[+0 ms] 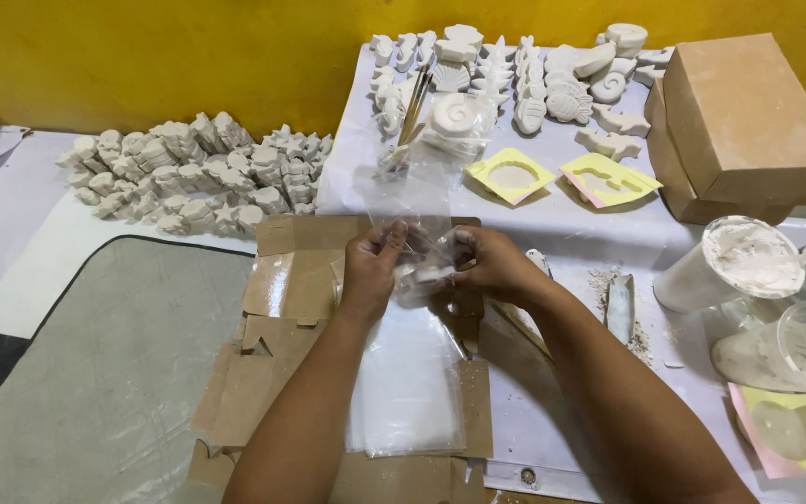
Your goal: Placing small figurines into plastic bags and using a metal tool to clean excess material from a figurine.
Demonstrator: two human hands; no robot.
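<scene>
A white-covered tabletop [552,219] carries a brown cardboard box [743,121], rows of white plaster sea-shape casts [524,79] and flattened cardboard [282,280] under a stack of clear plastic bags [408,383]. Above that cardboard, the left hand [372,264] and right hand [485,261] each pinch a clear plastic bag [417,210]; both grips are clenched on its film. A small white cast [422,275] sits inside the bag, between the hands.
</scene>
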